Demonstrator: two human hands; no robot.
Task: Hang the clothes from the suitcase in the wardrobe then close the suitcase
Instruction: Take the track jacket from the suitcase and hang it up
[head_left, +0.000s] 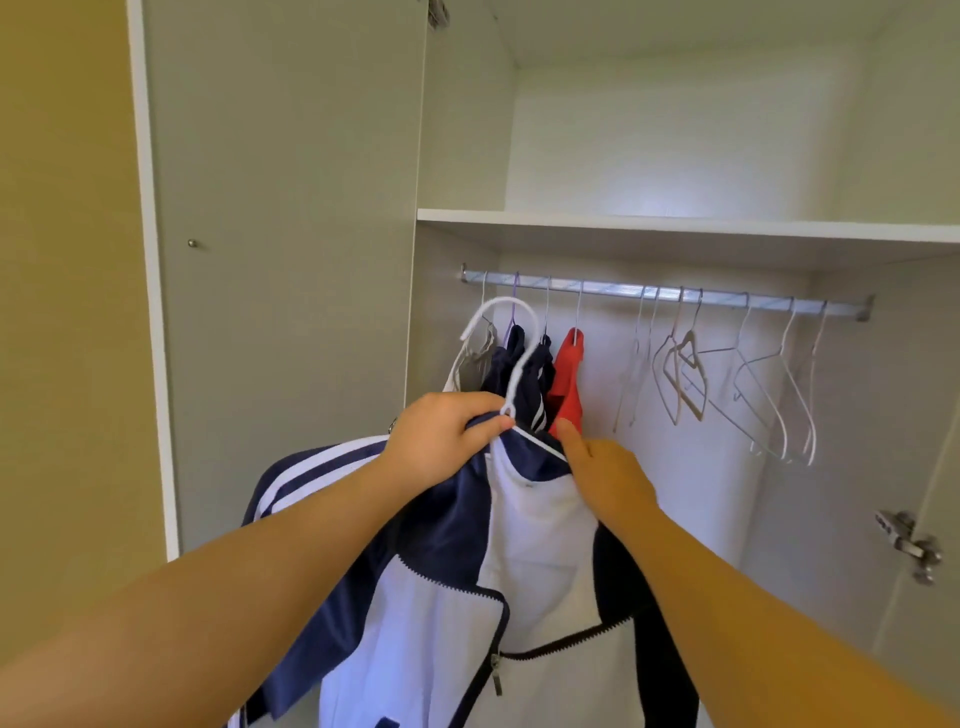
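Ahead of you, the wardrobe (457, 156) carries things in two places. A white shelf (675, 226) runs across it, and just below the shelf a metal rail (623, 289) spans from side wall to side wall.

Four hangers at the rail's left end hold clothes, packed close together: a pale grey garment (470, 364), two navy garments (511, 358) touching each other, and a red garment (569, 374) just beside them. After a gap, bare hangers (675, 374) hang along the rest of the rail, some beige and some thin white wire, tilted at different angles.

The white hanger (521, 370) pinched in your left hand (447, 436) has its hook below the rail, not on it.
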